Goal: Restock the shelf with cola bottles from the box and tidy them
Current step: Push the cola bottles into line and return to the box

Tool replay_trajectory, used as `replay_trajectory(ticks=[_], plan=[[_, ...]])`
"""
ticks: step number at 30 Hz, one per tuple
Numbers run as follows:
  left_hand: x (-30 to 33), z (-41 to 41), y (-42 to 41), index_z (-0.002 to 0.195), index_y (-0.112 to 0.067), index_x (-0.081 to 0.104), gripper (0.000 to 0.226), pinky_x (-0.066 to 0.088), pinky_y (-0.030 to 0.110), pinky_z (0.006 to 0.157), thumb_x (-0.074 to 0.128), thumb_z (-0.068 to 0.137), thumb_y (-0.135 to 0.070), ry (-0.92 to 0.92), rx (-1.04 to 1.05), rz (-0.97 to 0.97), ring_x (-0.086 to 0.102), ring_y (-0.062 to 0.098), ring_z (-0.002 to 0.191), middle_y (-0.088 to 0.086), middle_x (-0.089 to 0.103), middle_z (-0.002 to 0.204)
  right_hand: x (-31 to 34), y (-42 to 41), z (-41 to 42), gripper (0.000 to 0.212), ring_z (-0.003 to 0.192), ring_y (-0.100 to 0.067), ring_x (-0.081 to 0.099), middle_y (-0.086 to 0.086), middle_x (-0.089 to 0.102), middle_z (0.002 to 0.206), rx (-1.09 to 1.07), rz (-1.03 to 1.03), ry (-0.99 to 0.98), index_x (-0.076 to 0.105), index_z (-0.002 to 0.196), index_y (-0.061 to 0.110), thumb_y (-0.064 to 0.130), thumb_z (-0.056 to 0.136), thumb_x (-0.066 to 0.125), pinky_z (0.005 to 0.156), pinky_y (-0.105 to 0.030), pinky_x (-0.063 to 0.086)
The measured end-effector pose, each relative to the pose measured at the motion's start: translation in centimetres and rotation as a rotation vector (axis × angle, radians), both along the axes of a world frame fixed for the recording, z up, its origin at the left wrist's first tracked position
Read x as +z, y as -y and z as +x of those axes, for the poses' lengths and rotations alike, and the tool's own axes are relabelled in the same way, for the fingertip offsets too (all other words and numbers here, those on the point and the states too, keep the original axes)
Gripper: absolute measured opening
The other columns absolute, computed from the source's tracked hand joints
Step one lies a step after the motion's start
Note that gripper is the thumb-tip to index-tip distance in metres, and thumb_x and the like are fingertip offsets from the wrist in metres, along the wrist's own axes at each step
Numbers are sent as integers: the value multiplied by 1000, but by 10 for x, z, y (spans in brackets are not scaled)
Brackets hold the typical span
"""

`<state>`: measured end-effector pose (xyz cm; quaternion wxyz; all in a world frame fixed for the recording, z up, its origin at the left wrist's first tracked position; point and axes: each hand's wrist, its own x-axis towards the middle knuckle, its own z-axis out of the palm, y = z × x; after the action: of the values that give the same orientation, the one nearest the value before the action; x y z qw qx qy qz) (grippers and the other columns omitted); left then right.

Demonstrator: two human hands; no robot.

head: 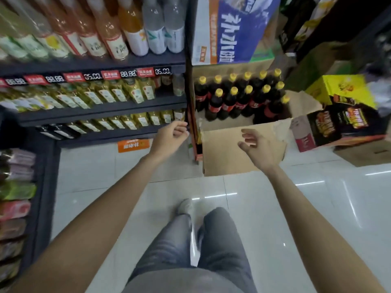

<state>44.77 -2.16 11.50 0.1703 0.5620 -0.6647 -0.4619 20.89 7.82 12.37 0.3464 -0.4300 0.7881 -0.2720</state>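
Two hands empty: left hand (pixel 172 134) loosely curled, right hand (pixel 257 148) spread wide over the box (pixel 224 151) flap. Cola bottles (pixel 239 96) stand just beyond both, beside the shelf (pixel 101 112).

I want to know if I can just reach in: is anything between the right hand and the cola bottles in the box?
Only the box's near flap. The right hand hovers open over it, holding nothing. The cola bottles stand upright beyond it, caps exposed, nothing visible covering them.
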Motion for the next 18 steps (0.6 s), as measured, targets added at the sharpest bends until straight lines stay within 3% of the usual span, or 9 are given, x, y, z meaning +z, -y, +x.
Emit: replay_trajectory(ticks=[2,7,11,14,18], plan=[[-16,-37,30,119,-16,60,30,48,24,86,63,90,-20,27,-22,25,60,12,94,-6,62,102,-14,35,-38,34,107,-14,56,5,59,112,36,36,-67,55,122,14,17,89,64,79,-3,34],[-69,-113,89,127,-15,54,43,51,35,91,67,87,-22,68,-14,53,58,12,96,-2,60,113,-69,121,-120,50,114,-33,51,-17,53,126,193,-8,-252,52,129,7,6,81,67,91,-36,42],[-107,-164,116,134,-12,47,54,43,30,93,69,85,-18,134,58,29,55,19,113,6,53,129,-106,178,-161,59,123,-36,44,-18,47,133,287,-46,-348,44,136,5,13,83,68,99,-43,42],[-135,-194,127,140,-12,38,67,40,39,103,71,82,-17,174,140,45,45,26,127,11,44,139,-131,205,-180,68,127,-35,39,-17,41,138,377,-63,-357,37,140,8,15,81,71,100,-42,41],[-170,-214,139,136,-9,44,67,37,41,106,77,77,-16,129,257,8,43,27,128,12,46,137,-160,228,-192,69,121,-36,43,-17,45,135,601,-115,-499,40,140,12,31,82,71,99,-45,41]])
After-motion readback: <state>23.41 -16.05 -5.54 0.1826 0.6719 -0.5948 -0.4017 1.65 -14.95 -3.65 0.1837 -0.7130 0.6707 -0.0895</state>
